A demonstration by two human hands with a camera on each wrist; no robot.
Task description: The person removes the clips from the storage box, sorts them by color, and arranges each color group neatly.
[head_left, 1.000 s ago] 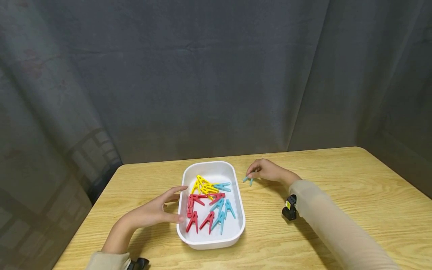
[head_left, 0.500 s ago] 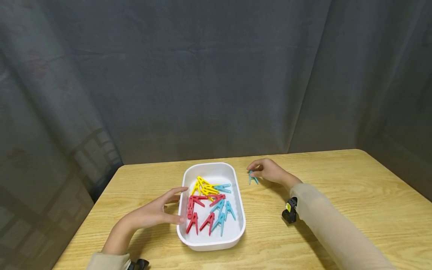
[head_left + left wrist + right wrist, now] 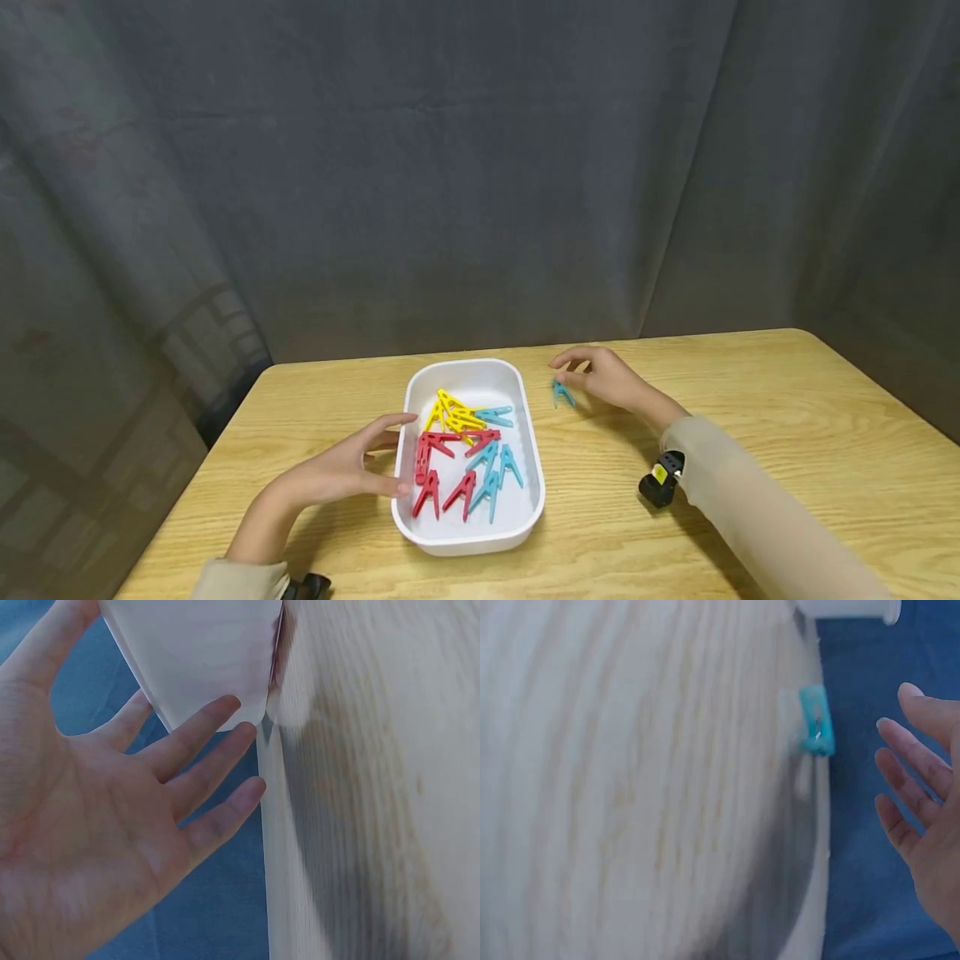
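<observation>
Right of the white tray (image 3: pixel 525 508) on the wooden worktop (image 3: pixel 787 433) lies a small light-blue clothes peg (image 3: pixel 562 393), its two legs splayed in a narrow V. The right hand (image 3: pixel 603 377) hovers just beside it, fingers loose and apart, holding nothing. The left hand (image 3: pixel 341 473) rests against the tray's left wall with straight, spread fingers. Inside the tray lie red, yellow and blue pegs (image 3: pixel 465 454).

Between the hands, the tray (image 3: pixel 525 508) blocked the way; beyond the right hand (image 3: pixel 611 379) the table (image 3: pixel 787 417) lay free.
</observation>
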